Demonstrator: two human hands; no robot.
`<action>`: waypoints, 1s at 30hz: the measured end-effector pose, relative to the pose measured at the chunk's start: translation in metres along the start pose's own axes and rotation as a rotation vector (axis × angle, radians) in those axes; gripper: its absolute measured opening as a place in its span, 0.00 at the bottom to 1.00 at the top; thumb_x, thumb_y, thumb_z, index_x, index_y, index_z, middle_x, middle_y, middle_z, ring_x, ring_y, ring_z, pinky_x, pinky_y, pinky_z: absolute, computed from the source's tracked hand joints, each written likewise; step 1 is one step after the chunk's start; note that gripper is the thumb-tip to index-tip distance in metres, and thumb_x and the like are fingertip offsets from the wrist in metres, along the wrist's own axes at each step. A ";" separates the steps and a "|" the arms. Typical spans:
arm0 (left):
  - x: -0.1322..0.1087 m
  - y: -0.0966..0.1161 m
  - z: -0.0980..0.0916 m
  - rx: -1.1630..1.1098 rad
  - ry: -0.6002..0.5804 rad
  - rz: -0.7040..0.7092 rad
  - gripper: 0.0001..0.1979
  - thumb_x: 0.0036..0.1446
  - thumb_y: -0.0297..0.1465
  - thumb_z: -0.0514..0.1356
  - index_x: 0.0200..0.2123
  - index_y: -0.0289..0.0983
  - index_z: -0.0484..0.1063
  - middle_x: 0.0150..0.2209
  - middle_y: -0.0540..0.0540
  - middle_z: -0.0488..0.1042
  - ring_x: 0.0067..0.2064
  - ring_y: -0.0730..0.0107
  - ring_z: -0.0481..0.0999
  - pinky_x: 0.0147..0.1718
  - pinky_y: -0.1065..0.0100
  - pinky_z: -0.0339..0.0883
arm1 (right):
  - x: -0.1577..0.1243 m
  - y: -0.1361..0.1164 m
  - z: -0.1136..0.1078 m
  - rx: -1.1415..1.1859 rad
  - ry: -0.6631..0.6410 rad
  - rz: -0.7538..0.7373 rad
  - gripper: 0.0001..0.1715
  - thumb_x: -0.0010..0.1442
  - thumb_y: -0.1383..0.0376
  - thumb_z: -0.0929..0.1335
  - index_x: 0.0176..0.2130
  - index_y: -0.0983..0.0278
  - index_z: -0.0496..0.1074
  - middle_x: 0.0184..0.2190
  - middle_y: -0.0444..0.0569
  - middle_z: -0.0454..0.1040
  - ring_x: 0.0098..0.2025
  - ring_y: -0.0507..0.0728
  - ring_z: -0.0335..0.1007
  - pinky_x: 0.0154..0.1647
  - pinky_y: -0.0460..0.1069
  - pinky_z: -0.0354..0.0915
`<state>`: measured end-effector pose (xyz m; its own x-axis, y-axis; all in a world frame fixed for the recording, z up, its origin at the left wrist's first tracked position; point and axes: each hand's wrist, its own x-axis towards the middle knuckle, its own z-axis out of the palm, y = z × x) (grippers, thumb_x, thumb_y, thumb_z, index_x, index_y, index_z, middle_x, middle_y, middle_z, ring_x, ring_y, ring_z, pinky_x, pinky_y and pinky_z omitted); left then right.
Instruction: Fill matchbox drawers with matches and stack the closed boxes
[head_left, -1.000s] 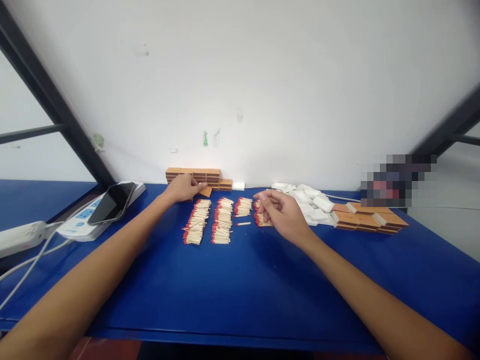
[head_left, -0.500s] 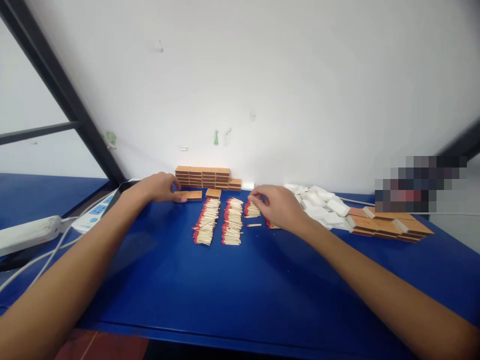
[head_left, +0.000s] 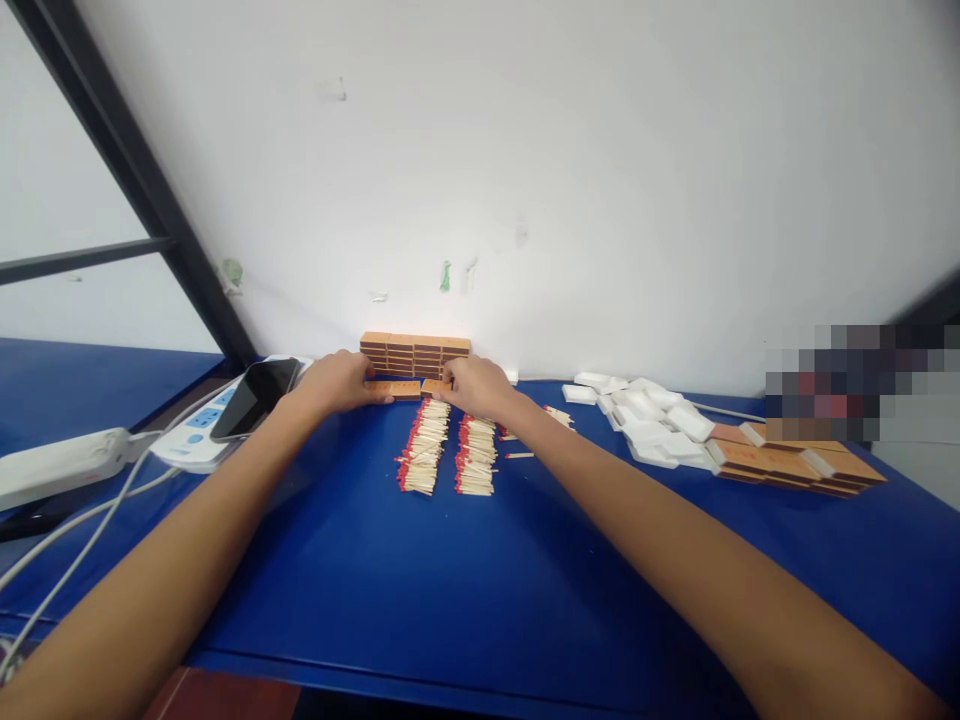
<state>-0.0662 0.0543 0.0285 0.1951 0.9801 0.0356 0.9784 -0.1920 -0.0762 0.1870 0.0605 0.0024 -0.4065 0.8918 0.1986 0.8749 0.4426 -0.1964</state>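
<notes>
My left hand (head_left: 342,382) is closed around the left end of a short row of orange matchboxes (head_left: 405,390) lying flat on the blue table. My right hand (head_left: 478,386) pinches a single matchbox (head_left: 433,387) at the right of that row, with a narrow gap between the two. Behind both hands, a stacked wall of matchboxes (head_left: 416,341) stands against the white wall. Just in front lie two long piles of red-tipped matches, a left pile (head_left: 424,450) and a right pile (head_left: 475,455). My right forearm partly covers more matches (head_left: 559,418).
White inner trays (head_left: 649,420) lie heaped to the right, beside stacked matchbox sleeves (head_left: 787,462). On the left, a dark phone (head_left: 255,398) rests on a power strip (head_left: 187,440), with white cables (head_left: 112,510) trailing from it. A black metal frame post (head_left: 127,170) rises at the left.
My right hand has moved left from the matches on the right to the single matchbox. My left hand stays at the row. The view has shifted slightly, uncovering the phone.
</notes>
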 end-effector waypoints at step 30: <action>-0.028 0.027 -0.008 0.084 0.263 0.090 0.16 0.71 0.40 0.55 0.44 0.37 0.80 0.45 0.36 0.82 0.49 0.45 0.81 0.45 0.56 0.71 | -0.031 0.070 -0.041 0.049 0.078 0.090 0.07 0.66 0.65 0.71 0.40 0.62 0.82 0.38 0.51 0.84 0.38 0.57 0.76 0.38 0.49 0.63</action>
<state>-0.0445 0.0210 0.0334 0.3023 0.9107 0.2815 0.9496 -0.2619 -0.1726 0.2718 0.0600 0.0220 -0.3039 0.9188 0.2520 0.8921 0.3672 -0.2633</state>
